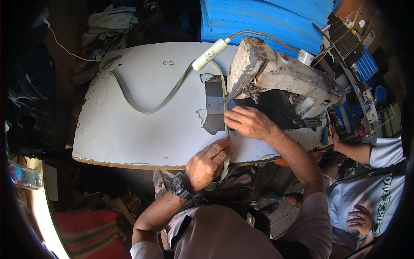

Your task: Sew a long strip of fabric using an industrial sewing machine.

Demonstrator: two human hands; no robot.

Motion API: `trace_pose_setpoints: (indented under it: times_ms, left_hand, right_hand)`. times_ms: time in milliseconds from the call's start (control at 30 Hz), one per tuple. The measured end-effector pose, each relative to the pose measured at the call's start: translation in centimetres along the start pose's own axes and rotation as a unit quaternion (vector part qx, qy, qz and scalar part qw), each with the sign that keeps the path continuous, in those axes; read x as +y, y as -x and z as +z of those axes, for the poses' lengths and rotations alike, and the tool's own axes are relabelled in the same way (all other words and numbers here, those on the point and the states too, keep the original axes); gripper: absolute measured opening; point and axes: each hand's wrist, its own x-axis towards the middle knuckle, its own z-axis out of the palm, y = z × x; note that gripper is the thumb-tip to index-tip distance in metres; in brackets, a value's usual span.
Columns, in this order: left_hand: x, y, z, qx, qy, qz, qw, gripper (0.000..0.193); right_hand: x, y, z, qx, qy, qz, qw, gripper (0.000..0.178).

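A long pale green strip (161, 105) curves over the white tabletop (129, 138), passes below the head of a worn sewing machine (276, 77) and runs toward me past the front edge. My right hand (250, 122) pinches the strip just in front of the machine's needle area, fingertips closed on it. Nearer to me, my left hand (209, 160), with a dark watch on its wrist, is closed on the same strip by the table's edge. The strip's near end hangs below that hand, over my lap. The needle itself is too small to make out.
A white tube lamp (211, 54) on a bendy neck hangs over the table, left of the machine head. Blue foam sheets (258, 19) are stacked behind. Another person (366, 194) sits at the right, one hand at the table's end. A plastic bottle (26, 177) lies far left.
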Motion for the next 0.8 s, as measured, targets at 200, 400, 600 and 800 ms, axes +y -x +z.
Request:
trace_pose_setpoints:
  times_ms: [200,400,600,800]
  left_hand:
    - [0.3,0.1,-0.1,-0.032,-0.005,-0.021,0.999,0.042]
    - [0.2,-0.3,-0.4,-0.055,-0.029,0.006,0.998,0.042]
    - [-0.1,0.1,0.0,-0.027,-0.009,0.001,1.000,0.045]
    - [0.3,-0.2,0.0,-0.012,-0.002,-0.009,1.000,0.042]
  right_hand:
    - [-2.9,0.8,-1.0,0.017,-0.054,0.056,0.997,0.030]
    - [-3.6,1.4,-0.1,0.085,-0.172,0.160,0.968,0.031]
    - [0.1,1.2,0.3,0.122,-0.199,0.217,0.948,0.022]
    - [0.3,-0.5,-1.4,-0.024,-0.094,0.082,0.992,0.029]
